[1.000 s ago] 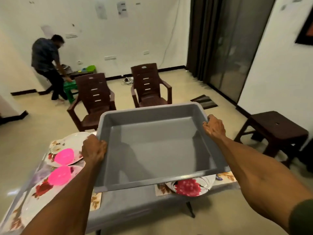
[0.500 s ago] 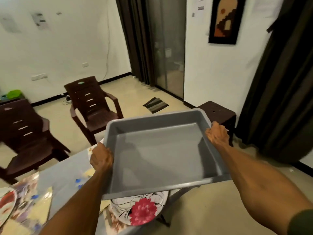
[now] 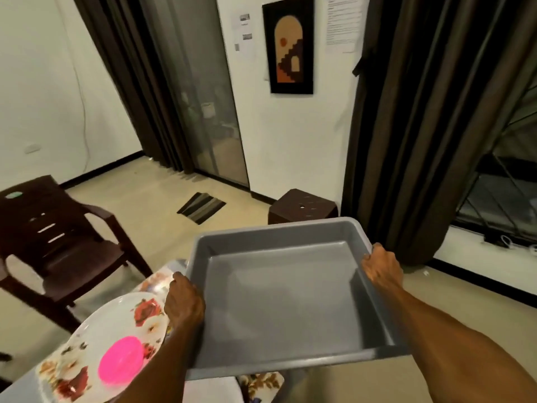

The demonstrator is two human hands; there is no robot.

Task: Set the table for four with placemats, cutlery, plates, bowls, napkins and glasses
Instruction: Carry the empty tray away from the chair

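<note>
A: What's changed vs. half a sec ago?

B: View has swung further right. The second brown chair is gone from frame; one brown plastic armchair [image 3: 55, 242] remains at left. The red-flower plate seen under the tub before is out of sight. A floral plate [image 3: 116, 330] w/ a pink bowl [image 3: 121, 364] on it has come into view at lower left. Tub is held the same way, both hands on it.

A: Tub status?

B: Grey plastic tub [image 3: 290, 295], nothing inside, carried in the air over the near right corner of the table [image 3: 209, 391], tilted slightly.

A: Hands?

B: Left hand [image 3: 183, 303] grips the tub's left rim, fingers curled over the edge. Right hand [image 3: 382, 267] grips the right rim near the far corner, fingers wrapped round it. Both forearms extended.

A: Table items?

B: Floral plate sits toward the table's left part, on a floral placemat [image 3: 158, 282] whose far edge shows just beyond the left hand. Pink bowl is on the plate's near half. Another floral placemat [image 3: 261, 385] shows at the near edge, partly under the tub.

A: Surroundings?

B: Brown stool [image 3: 302, 206] against the wall beyond the tub, striped floor mat [image 3: 202, 207] left of it, dark curtains [image 3: 421, 126] at right, framed picture [image 3: 292, 45] on the wall.
</note>
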